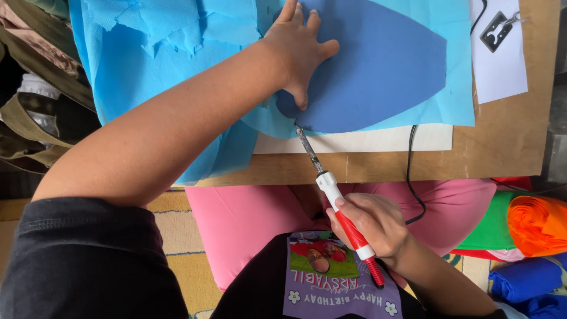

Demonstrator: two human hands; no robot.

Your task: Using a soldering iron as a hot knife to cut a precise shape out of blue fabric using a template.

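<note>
Right hand [369, 221] grip closed around soldering iron [331, 192]; left hand [298, 44] flat on dark blue template [384, 65].

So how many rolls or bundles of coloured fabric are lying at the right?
3 I can make out, all at the lower right: a green bundle, an orange roll and a dark blue one. More may lie outside the picture.

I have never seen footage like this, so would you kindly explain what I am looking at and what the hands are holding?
There is one picture, from a camera worn on a person's head, looking down at their own two bare hands. The left hand presses flat on a dark blue leaf-shaped template, which lies on light blue fabric spread over a wooden board. The right hand grips a red and white heated tool like a soldering iron, its metal tip at the template's edge. A black cord hangs over the board.
</note>
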